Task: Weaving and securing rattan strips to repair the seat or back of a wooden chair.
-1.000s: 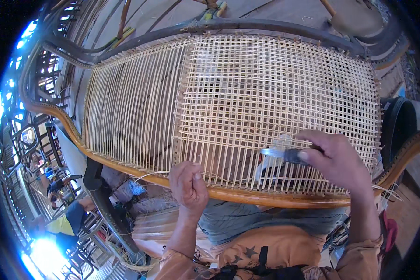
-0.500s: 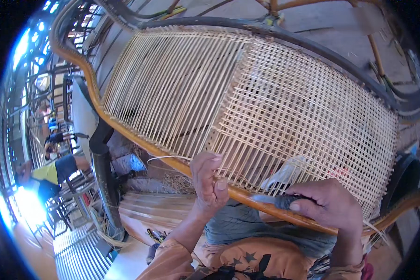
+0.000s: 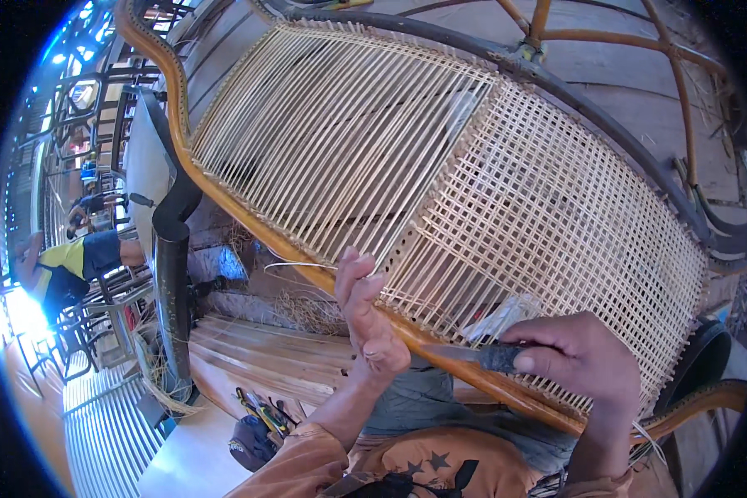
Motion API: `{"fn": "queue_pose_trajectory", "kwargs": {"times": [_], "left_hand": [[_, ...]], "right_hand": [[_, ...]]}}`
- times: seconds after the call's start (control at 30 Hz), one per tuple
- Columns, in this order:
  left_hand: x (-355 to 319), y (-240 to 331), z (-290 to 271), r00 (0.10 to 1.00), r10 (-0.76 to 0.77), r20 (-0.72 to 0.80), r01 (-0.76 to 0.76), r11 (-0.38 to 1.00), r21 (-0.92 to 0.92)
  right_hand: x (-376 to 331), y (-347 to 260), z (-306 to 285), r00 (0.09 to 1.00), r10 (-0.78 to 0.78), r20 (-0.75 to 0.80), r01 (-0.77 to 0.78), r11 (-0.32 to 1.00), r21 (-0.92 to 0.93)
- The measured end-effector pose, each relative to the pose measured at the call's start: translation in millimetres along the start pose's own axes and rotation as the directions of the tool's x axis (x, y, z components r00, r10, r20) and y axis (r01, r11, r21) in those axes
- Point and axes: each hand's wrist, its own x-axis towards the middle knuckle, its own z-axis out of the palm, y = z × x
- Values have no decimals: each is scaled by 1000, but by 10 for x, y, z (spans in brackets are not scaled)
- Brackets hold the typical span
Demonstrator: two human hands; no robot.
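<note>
**Weaving cane on a chair frame**

Right across the middle of the frame lies the cane panel (image 3: 440, 166), running from upper left to lower right. Its left part is only parallel strands; its right part, from about the centre on, is a woven grid. A curved brown rail (image 3: 249, 220) bounds the panel on the lower side, sweeping from the upper left corner down to the lower right, and a dark rail (image 3: 606, 124) bounds the far side.

At the left of the frame stands a dark post (image 3: 173, 290), and beyond it, at the far left edge, a person in a yellow shirt (image 3: 70, 266) bends over. Pale wooden slats (image 3: 266, 357) lie low in the picture, left of centre, beneath the panel.

My right hand (image 3: 577, 365) sits at the lower right, clenched around the dark handle of a tool (image 3: 485, 355) whose metal tip points left along the brown rail, just under the woven part. My left hand (image 3: 372, 319) is at lower centre, raised upright against the rail where the bare strands meet the weave. Its fingers are curled loosely, touching the panel's edge; I cannot tell whether they pinch anything. A thin loose strand (image 3: 295, 267) curves out just left of that hand, near the rail.
</note>
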Motion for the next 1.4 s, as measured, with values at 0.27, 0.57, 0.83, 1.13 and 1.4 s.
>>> {"fn": "queue_pose_trajectory", "kwargs": {"times": [0.27,0.57,0.83,1.13,1.4], "left_hand": [[-37,-21,-24,1000,-5,-8,5,1000,-2],[-33,-31,-27,1000,3,-10,-3,1000,-12],[275,75,-190,994,-91,56,82,984,159],[950,13,-68,734,-96,673,-294,847,442],[990,-189,26,576,-68,815,-361,873,328]], "right_hand": [[194,-88,61,997,-52,-61,52,999,-7],[410,-46,66,999,43,-13,-43,999,-18],[426,45,86,991,40,-128,-46,998,-43],[237,195,206,870,160,-466,-172,985,18],[251,226,106,875,298,-382,-244,952,185]]}}
